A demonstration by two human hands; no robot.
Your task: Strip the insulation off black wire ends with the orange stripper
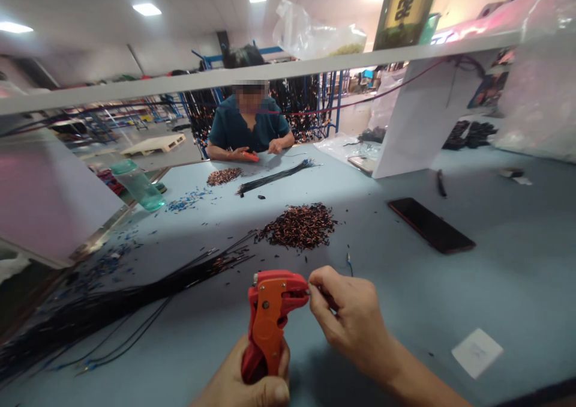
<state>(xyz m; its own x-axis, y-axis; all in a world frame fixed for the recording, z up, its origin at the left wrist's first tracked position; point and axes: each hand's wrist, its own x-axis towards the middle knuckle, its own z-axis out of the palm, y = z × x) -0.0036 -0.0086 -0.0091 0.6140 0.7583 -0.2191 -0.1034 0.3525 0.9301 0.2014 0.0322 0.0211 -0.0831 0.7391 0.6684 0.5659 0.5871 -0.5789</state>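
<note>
My left hand (265, 380) is wrapped round the handle of a red and orange wire stripper (269, 317), held upright with its jaws pointing right. At the jaw tips, the thumb and index finger of my right hand (344, 311) are pinched together; what they hold is too small to make out. Beyond the tool lies a pile of short black and copper-coloured pieces (300, 226). A thick bundle of black wires (135, 299) stretches across the left side of the table, its near strands ending in blue tips.
Across the table (360, 335), a person (249, 128) holds a red tool near a smaller wire bundle (274, 177). A green bottle (137, 185) stands left. On the right lie a phone (431, 225) and white paper (477, 353). A shelf (180, 81) spans overhead.
</note>
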